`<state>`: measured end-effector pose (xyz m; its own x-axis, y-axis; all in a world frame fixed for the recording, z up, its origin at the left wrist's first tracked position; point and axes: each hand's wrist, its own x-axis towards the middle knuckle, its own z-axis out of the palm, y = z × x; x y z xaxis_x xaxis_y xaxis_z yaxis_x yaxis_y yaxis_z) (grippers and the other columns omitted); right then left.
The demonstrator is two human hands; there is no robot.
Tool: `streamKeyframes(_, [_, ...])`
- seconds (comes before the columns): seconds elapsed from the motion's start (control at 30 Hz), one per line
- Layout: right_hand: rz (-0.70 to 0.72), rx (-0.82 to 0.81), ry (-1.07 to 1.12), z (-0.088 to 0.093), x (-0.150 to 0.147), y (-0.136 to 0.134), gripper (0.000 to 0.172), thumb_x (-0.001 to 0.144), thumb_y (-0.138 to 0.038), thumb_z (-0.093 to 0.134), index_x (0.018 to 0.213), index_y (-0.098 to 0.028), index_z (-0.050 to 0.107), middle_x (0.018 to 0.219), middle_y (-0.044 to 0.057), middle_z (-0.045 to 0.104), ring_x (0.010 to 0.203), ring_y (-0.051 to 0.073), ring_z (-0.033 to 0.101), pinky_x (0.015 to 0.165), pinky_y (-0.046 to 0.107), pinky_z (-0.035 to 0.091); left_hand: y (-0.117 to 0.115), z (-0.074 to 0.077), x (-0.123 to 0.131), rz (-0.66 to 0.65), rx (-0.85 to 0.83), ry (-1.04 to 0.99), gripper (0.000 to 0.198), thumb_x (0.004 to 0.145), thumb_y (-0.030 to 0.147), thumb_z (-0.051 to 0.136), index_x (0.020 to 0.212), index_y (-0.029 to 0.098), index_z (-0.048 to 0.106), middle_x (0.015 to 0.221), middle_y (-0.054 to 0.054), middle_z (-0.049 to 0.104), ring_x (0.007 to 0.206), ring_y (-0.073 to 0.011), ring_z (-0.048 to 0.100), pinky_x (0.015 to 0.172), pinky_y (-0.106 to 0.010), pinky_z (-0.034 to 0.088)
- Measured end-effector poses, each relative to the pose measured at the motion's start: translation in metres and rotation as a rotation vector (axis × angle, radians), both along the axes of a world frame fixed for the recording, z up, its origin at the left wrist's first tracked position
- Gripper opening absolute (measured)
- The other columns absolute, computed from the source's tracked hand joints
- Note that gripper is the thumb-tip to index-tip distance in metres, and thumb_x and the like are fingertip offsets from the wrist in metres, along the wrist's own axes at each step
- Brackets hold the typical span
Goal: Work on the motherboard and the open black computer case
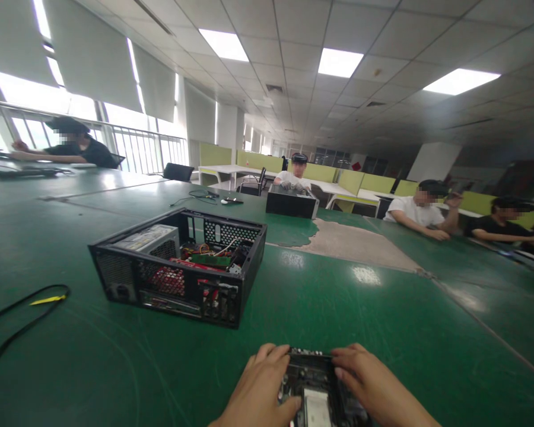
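Observation:
At the bottom of the view lies a black computer part (pixel 317 404) that looks like a circuit board, with a pale rectangular piece in its middle. Its near end is cut off by the frame. My left hand (pixel 262 385) grips its left side, fingers bent over the far corner and thumb lying across the near part. On the other side, my right hand (pixel 367 379) has its fingers curled over the far right corner. Beyond them, touched by neither hand, an opened black computer case (pixel 213 303) lies on the green table (pixel 338 308), its inner parts and cables showing.
A black cable (pixel 26 323) with a yellow tag lies at the left. Thin cables (pixel 200 196) lie farther back. Across the table, one person handles another black case (pixel 289 203); other people sit left and right. A bare beige patch (pixel 360 242) breaks the green surface.

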<state>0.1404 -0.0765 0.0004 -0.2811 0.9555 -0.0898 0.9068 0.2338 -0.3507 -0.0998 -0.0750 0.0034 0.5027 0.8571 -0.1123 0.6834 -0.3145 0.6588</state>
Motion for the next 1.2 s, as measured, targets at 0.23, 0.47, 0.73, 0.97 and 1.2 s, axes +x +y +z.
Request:
streamKeyframes(0.23, [0.030,-0.024,0.033,0.002,-0.001,-0.002,0.036,0.090,-0.029,0.039,0.101,-0.020,0.072,0.119,0.007,0.064,0.109,0.022,0.055,0.096,0.033,0.038,-0.001,0.006,0.001,0.028,0.035,0.004,0.054,0.071,0.028,0.054,0.123,0.016,0.057,0.138,-0.007,0.049,0.129,-0.0273,0.034,0.110,-0.039,0.027])
streamKeyframes(0.47, [0.021,-0.017,0.042,0.000,-0.001,-0.001,0.035,0.089,-0.027,0.041,0.106,-0.021,0.071,0.120,0.007,0.064,0.111,0.021,0.054,0.097,0.032,0.038,0.000,0.000,0.001,0.019,0.044,-0.009,0.058,0.069,0.028,0.055,0.126,0.017,0.055,0.139,-0.006,0.048,0.129,-0.0270,0.034,0.111,-0.038,0.026])
streamKeyframes(0.73, [0.006,-0.038,0.068,0.001,0.001,-0.001,0.037,0.089,-0.030,0.041,0.110,-0.021,0.069,0.124,0.008,0.062,0.115,0.022,0.052,0.100,0.035,0.037,0.001,-0.002,-0.001,0.014,0.008,0.031,0.064,0.070,0.029,0.056,0.132,0.015,0.050,0.144,-0.006,0.041,0.134,-0.0272,0.029,0.113,-0.039,0.022])
streamKeyframes(0.97, [-0.105,0.013,0.100,-0.005,0.024,0.006,0.044,0.089,-0.038,0.041,0.120,-0.018,0.064,0.127,0.009,0.059,0.120,0.022,0.051,0.105,0.035,0.033,0.000,0.000,0.000,0.009,0.018,0.037,0.061,0.070,0.028,0.056,0.130,0.018,0.051,0.145,-0.006,0.041,0.134,-0.0274,0.029,0.113,-0.041,0.023])
streamKeyframes(1.2, [-0.029,-0.009,0.051,-0.010,0.033,0.005,0.043,0.084,-0.022,0.039,0.118,-0.019,0.065,0.122,0.007,0.063,0.115,0.019,0.055,0.102,0.029,0.036,-0.001,0.000,-0.001,0.010,0.046,0.038,0.061,0.071,0.029,0.055,0.131,0.016,0.051,0.143,-0.007,0.043,0.132,-0.0260,0.033,0.112,-0.039,0.025])
